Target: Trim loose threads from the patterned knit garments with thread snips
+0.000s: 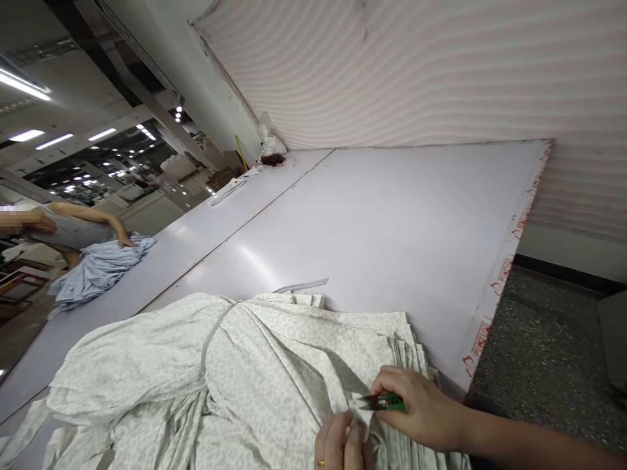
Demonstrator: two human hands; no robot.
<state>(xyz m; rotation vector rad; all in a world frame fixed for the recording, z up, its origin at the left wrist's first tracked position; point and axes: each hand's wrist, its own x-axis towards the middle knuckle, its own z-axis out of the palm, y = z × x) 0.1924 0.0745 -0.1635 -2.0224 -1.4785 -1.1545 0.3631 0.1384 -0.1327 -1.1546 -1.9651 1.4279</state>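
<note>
A pale patterned garment (235, 372) with grey trim lies heaped on the near part of a long white table (382, 222). At the bottom edge my left hand (340, 444), with a ring on one finger, pinches a small fold of this fabric. My right hand (421, 408) is closed around green-handled thread snips (385, 403), whose dark blades point left at the pinched fold, right beside my left fingers.
A stack of the same fabric (411, 346) lies under the garment near the table's right edge. A person (73, 228) at the far left leans on a blue cloth pile (98, 267). A thin strip (301, 286) lies mid-table. Dark floor (543, 352) is at the right.
</note>
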